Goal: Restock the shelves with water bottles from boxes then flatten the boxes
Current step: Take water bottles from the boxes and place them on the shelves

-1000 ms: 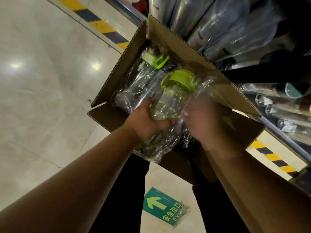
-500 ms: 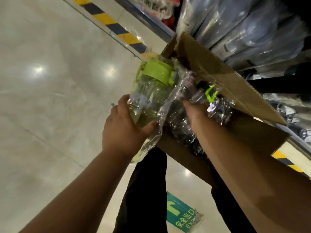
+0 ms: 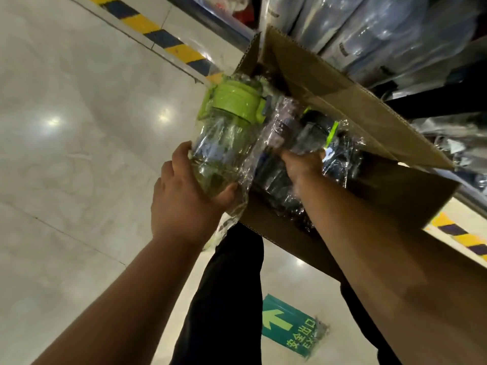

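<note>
Above our left grip (image 3: 181, 201), which clasps its base, a film-wrapped green-lidded bottle (image 3: 226, 138) rises beside the box (image 3: 342, 83); to that grip's right, our right grip (image 3: 300, 164) is buried among wrapped bottles (image 3: 342, 156), its hold unclear. Slippery film, we judge, calls for squeezing firmly before shelving.

The right hand (image 3: 303, 163) has its fingers buried among the wrapped bottles (image 3: 340, 154) in the box (image 3: 342, 90), so its grip cannot be told. The left hand (image 3: 184, 196) loses its fingertips behind its bottle (image 3: 224, 143), and the box runs off the right edge.
</note>
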